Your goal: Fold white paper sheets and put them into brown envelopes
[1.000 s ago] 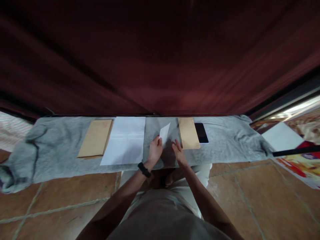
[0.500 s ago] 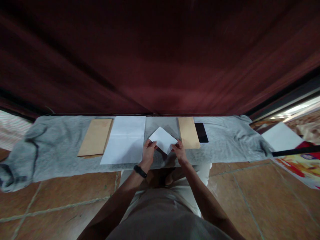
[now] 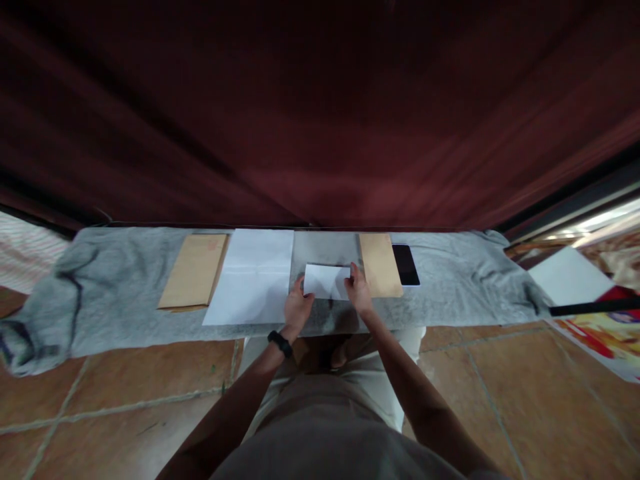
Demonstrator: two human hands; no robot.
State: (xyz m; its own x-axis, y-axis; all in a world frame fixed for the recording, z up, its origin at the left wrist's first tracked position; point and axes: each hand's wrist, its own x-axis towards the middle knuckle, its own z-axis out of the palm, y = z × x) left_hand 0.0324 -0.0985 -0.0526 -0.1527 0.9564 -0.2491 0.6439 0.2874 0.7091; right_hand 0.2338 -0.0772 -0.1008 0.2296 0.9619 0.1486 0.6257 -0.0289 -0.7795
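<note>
Dark red curtain (image 3: 320,113) fills the upper half of the view, hanging down to a floor of terracotta tiles (image 3: 500,393). Along its foot lies a long grey cloth (image 3: 115,293), rumpled at both ends.

On the cloth, the biggest piece is an unfolded white sheet (image 3: 253,280) with crease lines. At its 9 o'clock lies a brown envelope (image 3: 194,270), just beside it; a faint reddish mark sits near its top corner, too small to read. A narrower second brown envelope (image 3: 380,265) lies at the sheet's 3 o'clock, well apart from it. A black phone (image 3: 405,264) with a dark screen lies just beside that envelope, at its 3 o'clock.

Between the sheet and the narrow envelope is a small folded white paper (image 3: 326,281), blank on the side that shows. The left hand (image 3: 297,309) grips its lower left edge at 8 o'clock. The right hand (image 3: 359,293) pinches its right edge at 3 o'clock. A black wristband (image 3: 279,343) circles the left wrist.
</note>
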